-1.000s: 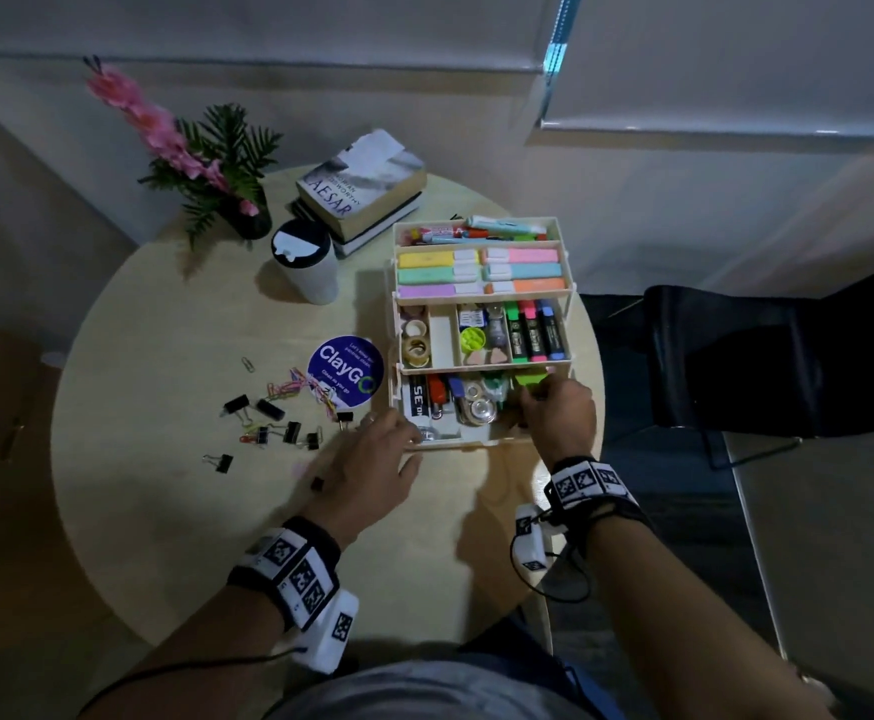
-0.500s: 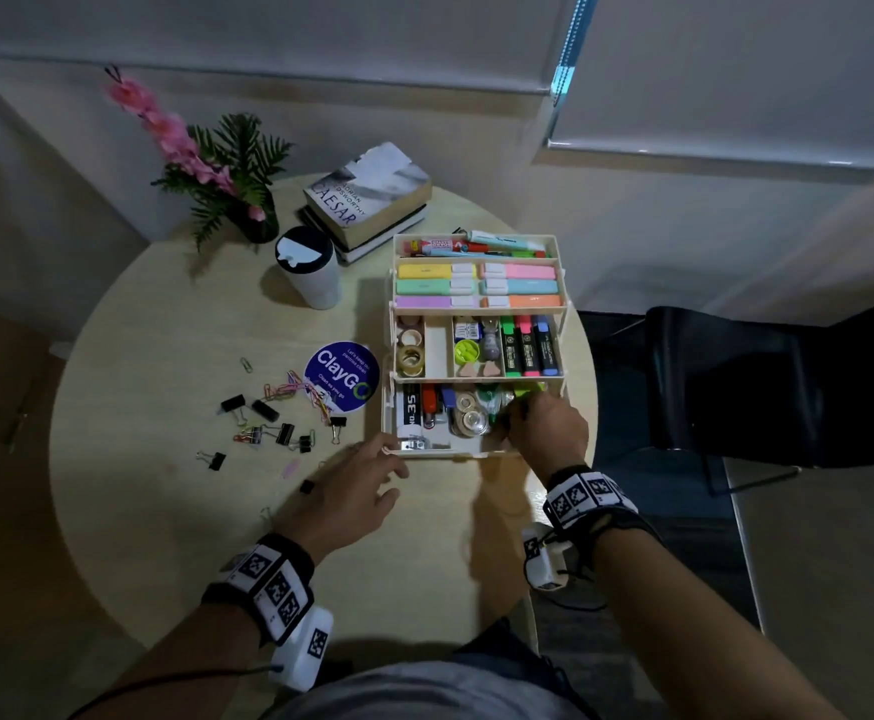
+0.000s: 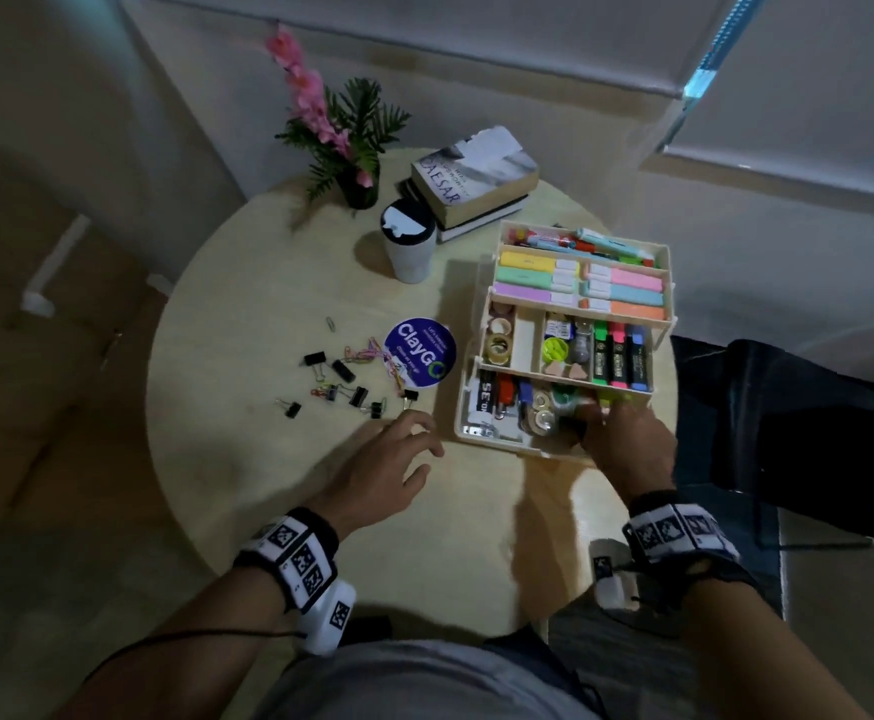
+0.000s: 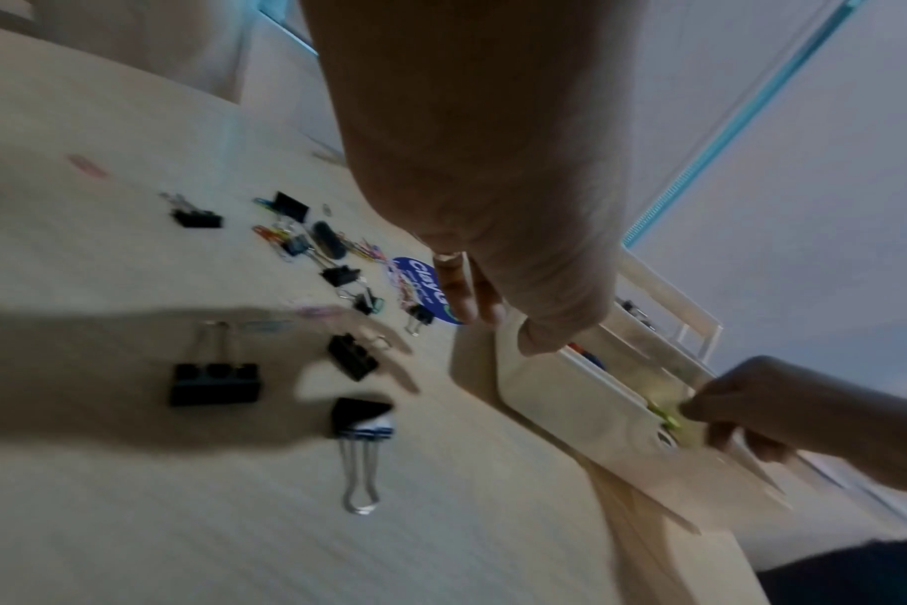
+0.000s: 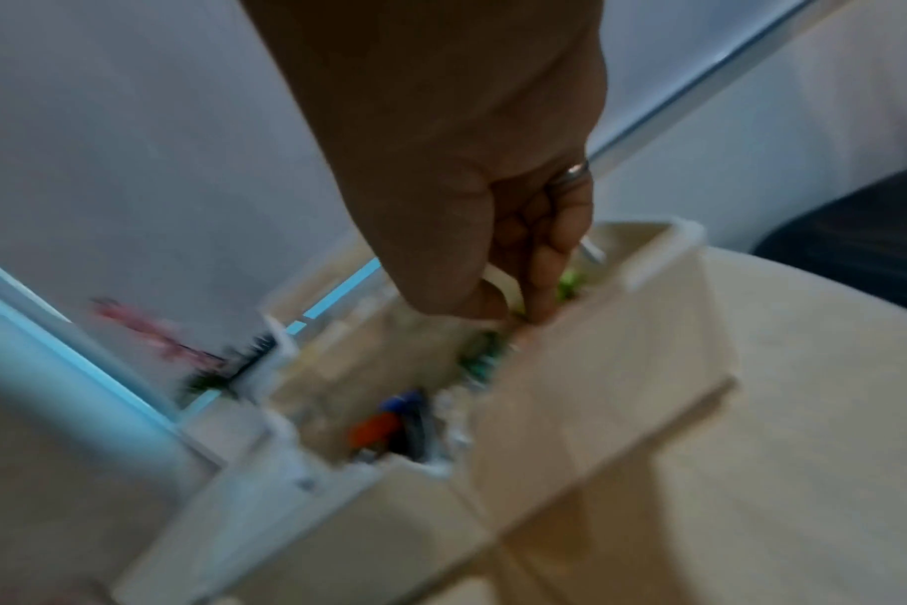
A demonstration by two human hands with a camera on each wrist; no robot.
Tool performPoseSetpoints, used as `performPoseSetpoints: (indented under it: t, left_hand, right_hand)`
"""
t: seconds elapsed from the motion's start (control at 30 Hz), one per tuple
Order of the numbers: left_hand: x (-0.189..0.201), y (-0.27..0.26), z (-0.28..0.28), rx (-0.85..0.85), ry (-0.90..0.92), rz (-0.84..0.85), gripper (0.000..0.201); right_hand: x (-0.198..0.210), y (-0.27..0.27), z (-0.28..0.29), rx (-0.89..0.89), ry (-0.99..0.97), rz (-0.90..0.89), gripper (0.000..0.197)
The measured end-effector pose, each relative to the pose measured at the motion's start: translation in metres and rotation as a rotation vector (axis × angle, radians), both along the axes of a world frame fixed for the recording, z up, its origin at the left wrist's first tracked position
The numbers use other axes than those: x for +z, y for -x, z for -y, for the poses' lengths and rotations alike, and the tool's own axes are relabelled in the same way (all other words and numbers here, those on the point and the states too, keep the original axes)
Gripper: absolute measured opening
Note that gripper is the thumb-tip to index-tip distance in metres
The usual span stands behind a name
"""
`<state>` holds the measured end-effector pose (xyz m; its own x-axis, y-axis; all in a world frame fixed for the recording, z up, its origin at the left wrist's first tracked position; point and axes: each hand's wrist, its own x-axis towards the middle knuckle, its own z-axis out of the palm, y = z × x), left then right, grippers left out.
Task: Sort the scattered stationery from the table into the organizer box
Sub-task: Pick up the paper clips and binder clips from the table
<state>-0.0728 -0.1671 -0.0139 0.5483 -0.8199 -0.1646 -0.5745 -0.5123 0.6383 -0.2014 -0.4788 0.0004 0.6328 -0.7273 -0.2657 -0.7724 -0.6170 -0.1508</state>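
Note:
The cream tiered organizer box (image 3: 497, 443) stands at the table's right, its tiers full of highlighters, markers and tape rolls. My right hand (image 3: 601, 413) reaches into the right end of the bottom tier, its curled fingers pinching a small yellow-green item (image 4: 666, 413). The right wrist view shows those fingers (image 5: 537, 286) pointing down inside the box (image 5: 622, 368). My left hand (image 3: 419, 439) hovers just left of the box's front corner, fingers loosely spread and holding nothing. Black binder clips (image 3: 343, 371) and coloured paper clips (image 3: 364, 353) lie scattered on the table to the left.
A round blue sticker (image 3: 420, 352) lies beside the box. At the back stand a white lidded cup (image 3: 407, 246), stacked books (image 3: 476, 181) and a potted plant with pink flowers (image 3: 343, 142). A dark chair (image 3: 788, 418) is to the right of the round table (image 3: 247, 459).
My left hand has come off the box's front corner and now hovers beside it. My right hand stays in the bottom tier with the green item. The head view shifted.

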Motion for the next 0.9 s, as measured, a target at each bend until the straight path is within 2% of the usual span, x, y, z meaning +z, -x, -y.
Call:
performPoseSetpoints:
  t: [0.13, 0.23, 0.3, 0.43, 0.5, 0.7, 0.77, 0.9]
  left_hand:
    - [-0.018, -0.02, -0.051, 0.13, -0.007, -0.045, 0.019]
    - [-0.032, -0.036, -0.09, 0.225, -0.067, -0.023, 0.023]
    - [-0.042, -0.045, -0.114, 0.283, -0.109, -0.02, 0.027]
    - [-0.056, -0.054, -0.145, 0.316, -0.186, -0.053, 0.037]
    - [-0.059, -0.052, -0.151, 0.283, -0.212, -0.042, 0.04]
    - [-0.058, -0.054, -0.155, 0.252, -0.237, -0.086, 0.046]
    - [-0.057, -0.058, -0.157, 0.245, -0.236, -0.104, 0.044]
    - [-0.057, -0.066, -0.158, 0.224, -0.239, -0.106, 0.038]
  right_hand:
    - [0.027, -0.008, -0.041, 0.156, 0.055, 0.081, 0.024]
    - [0.037, -0.033, -0.085, 0.332, -0.086, 0.148, 0.013]
    - [0.034, -0.054, -0.111, 0.448, -0.19, 0.194, 0.008]
    - [0.008, -0.099, -0.153, 0.619, -0.292, 0.172, 0.016]
    - [-0.008, -0.118, -0.172, 0.63, -0.298, 0.122, 0.02]
    - [-0.049, -0.14, -0.196, 0.477, -0.29, 0.054, 0.05]
    - [-0.064, -0.137, -0.193, 0.475, -0.255, 0.091, 0.047]
    - [-0.082, -0.127, -0.185, 0.507, -0.214, 0.137, 0.022]
